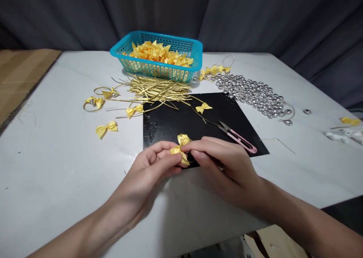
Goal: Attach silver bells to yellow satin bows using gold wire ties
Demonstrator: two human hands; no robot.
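White table (56, 167) is carrying loose bows (106, 128) at the left of the frame, with ties (159, 89) spreading below a basket (159, 69) at upper centre. At lower centre the left hand (153, 161) and right hand (224, 163) are both pinching one yellow bow (181, 146) over a black mat (181, 122). It could be slipping loose if either pinch is easing. Snips (239, 137) are lying right, beads (252, 93) above.

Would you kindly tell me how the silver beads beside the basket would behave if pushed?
The silver beads look round and glossy, so they would probably roll and scatter; one stray bead lies apart. Being small, they are likely light and slippery.
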